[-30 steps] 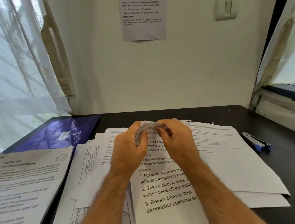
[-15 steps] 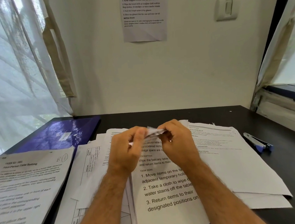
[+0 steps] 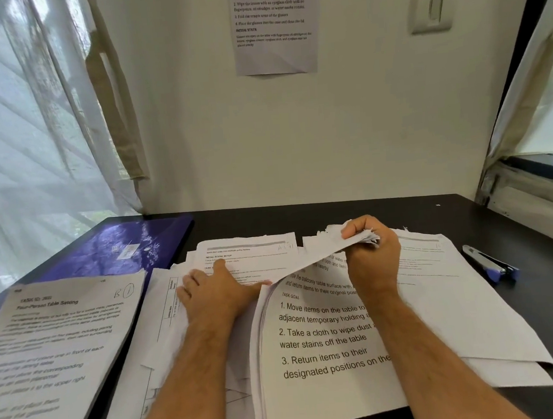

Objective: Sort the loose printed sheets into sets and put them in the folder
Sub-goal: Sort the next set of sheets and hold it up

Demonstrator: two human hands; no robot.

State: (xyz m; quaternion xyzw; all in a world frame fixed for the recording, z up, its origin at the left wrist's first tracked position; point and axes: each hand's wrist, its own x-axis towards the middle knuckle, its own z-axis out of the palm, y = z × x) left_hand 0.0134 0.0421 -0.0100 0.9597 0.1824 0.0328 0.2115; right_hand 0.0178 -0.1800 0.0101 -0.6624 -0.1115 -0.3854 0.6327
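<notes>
Nearest, at 6 o'clock: stack [image 3: 328,355] of thin white printed sheets, large type, edges fanned. Right hand [image 3: 371,254] pinches the stack's far corner closed, curling it up, probably to peel off or count a set.

Left hand [image 3: 215,290], at 10 o'clock from the stack, lies flat and open on the loose sheets [image 3: 249,255], gripping nothing; likely pinning them against sliding.

At 9 o'clock: separate sheet [image 3: 53,345], hand-marked at its corner, apparently a set already laid aside.

At 3 o'clock: blue stapler [image 3: 492,265], untouched.

Far, at 11 o'clock: folder [image 3: 118,253], glossy purple plastic, closed, flat on the dark table [image 3: 369,211]. No sheets in it that I can see.
</notes>
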